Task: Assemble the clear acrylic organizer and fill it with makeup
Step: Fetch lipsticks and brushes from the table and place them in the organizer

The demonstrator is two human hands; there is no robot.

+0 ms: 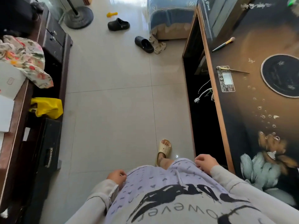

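One big stretch of pale tiled floor (113,102) fills the middle of the view, with the person standing on it and looking straight down. Along the right edge runs a dark glossy table (239,110) with painted flowers and bubbles, and along the left a dark wooden cabinet (53,50) with a floral cloth (24,57) dumped on top and a yellow plastic bag (47,107) tucked on a lower ledge. Up top there's a fan base (78,17) and the corner of a blue-covered bed (171,16). Both hands are down low and well apart, one on either side of the lilac shorts: left hand (116,176) and right hand (205,162), fingers loosely curled, nothing in either. Two black clogs (119,24) lie loose on the tiles near the bed. The only makeup stuff I can spot is two brushes on the table: the green-handled brush (224,44) further away, and the thin brush (232,70) lying over the printed control panel (226,79).
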